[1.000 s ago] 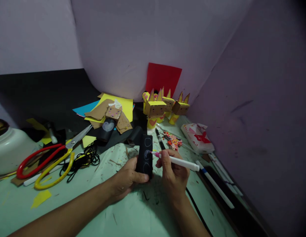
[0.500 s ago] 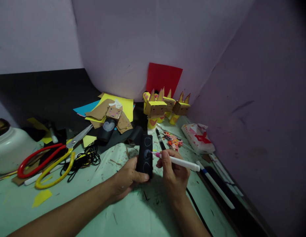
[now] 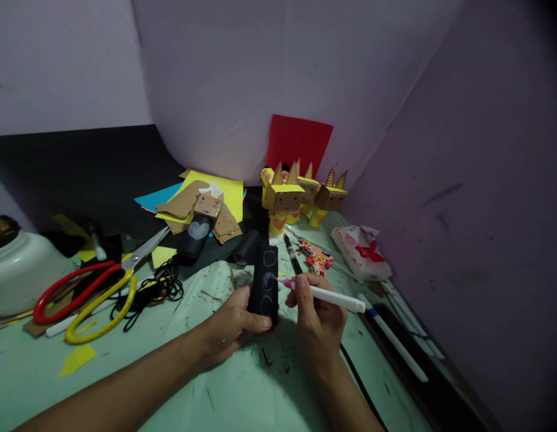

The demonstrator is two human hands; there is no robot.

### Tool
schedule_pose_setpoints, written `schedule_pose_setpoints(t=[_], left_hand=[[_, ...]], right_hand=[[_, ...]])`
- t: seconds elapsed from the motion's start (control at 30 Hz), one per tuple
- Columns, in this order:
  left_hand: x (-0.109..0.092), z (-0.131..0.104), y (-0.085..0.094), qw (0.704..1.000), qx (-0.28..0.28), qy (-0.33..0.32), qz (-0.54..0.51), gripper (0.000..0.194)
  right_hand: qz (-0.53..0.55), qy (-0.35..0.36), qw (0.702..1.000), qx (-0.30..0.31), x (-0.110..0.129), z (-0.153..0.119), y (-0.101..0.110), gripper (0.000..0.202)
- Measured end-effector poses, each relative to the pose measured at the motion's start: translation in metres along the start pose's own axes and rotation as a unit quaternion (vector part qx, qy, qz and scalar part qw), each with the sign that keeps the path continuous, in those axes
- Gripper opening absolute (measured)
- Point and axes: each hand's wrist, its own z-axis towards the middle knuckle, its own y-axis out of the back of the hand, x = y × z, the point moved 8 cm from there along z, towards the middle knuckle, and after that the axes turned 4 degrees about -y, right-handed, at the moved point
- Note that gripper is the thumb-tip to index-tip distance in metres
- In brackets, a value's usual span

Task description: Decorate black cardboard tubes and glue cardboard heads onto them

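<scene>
Black all over, the roll (image 3: 262, 294) stands nearly on end above the worktop (image 3: 206, 408), its lower part held by the left hand (image 3: 235, 327), thumb across the front. On the roll's right, the right hand (image 3: 321, 327) pinches a white pen (image 3: 336, 298) with the pink tip at the edge of the middle circle (image 3: 268, 280); whether it touches is too small to tell. Little has changed over the last second: both hands keep their holds, and the tip has stayed at that same circle, shifting only slightly. That suggests the colouring is still confined to it; it looks pale and partly filled, while the circles above and below on the roll seem bare outlines. Left of the roll and near lie a yellow scrap (image 3: 78, 360), scissors (image 3: 128, 264) and tangled cord (image 3: 165, 283); on its right, a marker (image 3: 397, 345). Just beyond the roll's top are a dark pen (image 3: 291, 252) and patterned paper (image 3: 318, 258), with a packet (image 3: 361, 255) farther right. Beyond the roll to the left, a cardboard head (image 3: 207, 207) sits against a black tube (image 3: 193, 241) bearing a pale heart; behind these is a yellow sheet (image 3: 231, 195). Horned figures (image 3: 285, 201) stand behind the roll to the right, before a red sheet (image 3: 300, 141).
</scene>
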Motion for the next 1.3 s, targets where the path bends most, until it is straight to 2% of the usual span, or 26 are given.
schedule_pose_setpoints(t=[0.23,0.43,0.6,0.83,1.0,1.13,1.3], left_hand=[[0.000,-0.001,0.001,1.000,-0.015,0.008,0.007,0.046],[0.001,-0.001,0.000,1.000,-0.008,0.010,-0.004,0.052],[0.003,0.000,-0.001,1.000,0.019,0.002,-0.004,0.049],[0.003,0.000,0.000,1.000,0.009,0.006,0.000,0.051],[0.002,0.001,-0.001,1.000,0.023,0.005,-0.004,0.047],[0.004,0.001,0.001,1.000,0.012,0.009,0.002,0.053],[0.004,-0.001,0.000,1.000,0.012,0.004,0.007,0.052]], right_hand=[[-0.005,0.014,1.000,0.009,0.001,0.000,-0.001,0.026],[0.008,0.017,1.000,0.008,0.002,-0.002,-0.002,0.023],[0.016,0.028,0.999,0.028,0.001,-0.003,-0.006,0.020],[0.009,0.048,0.998,0.025,0.003,-0.003,-0.005,0.016],[0.017,0.042,0.998,0.038,0.002,-0.003,-0.007,0.019],[0.009,0.045,0.999,0.026,0.002,-0.003,-0.005,0.017],[0.013,0.048,0.997,0.065,0.004,-0.005,-0.011,0.017]])
